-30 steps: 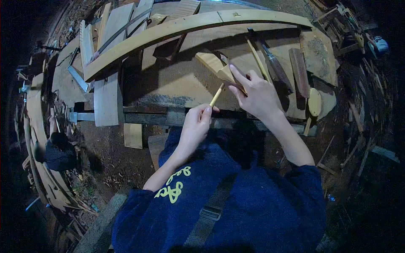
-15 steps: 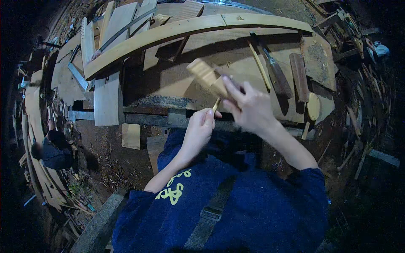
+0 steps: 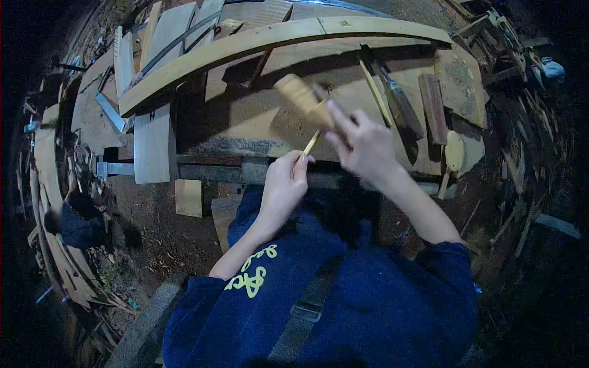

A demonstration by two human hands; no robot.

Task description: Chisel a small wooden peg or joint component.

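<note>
My left hand (image 3: 285,186) is closed around the lower end of a thin wooden stick (image 3: 313,141), which slants up to the right. My right hand (image 3: 368,146) grips a light-coloured wooden block (image 3: 299,97), blurred by motion. The block points up and to the left, and its lower part meets the stick's upper end near my right fingers. Whether the block carries a blade is hidden. Both hands are over the near edge of a wooden workbench (image 3: 245,126).
A long curved timber (image 3: 257,44) spans the bench's far side. To the right lie a narrow strip (image 3: 376,92), a dark-handled chisel (image 3: 402,101), a brown block (image 3: 433,107) and a rounded wooden piece (image 3: 454,151). Boards (image 3: 153,144) stand left; another person (image 3: 80,221) is farther left.
My left hand has shifted slightly left and down, and more of the stick shows. The block and my right hand have moved a little to the right along the stick's end.
</note>
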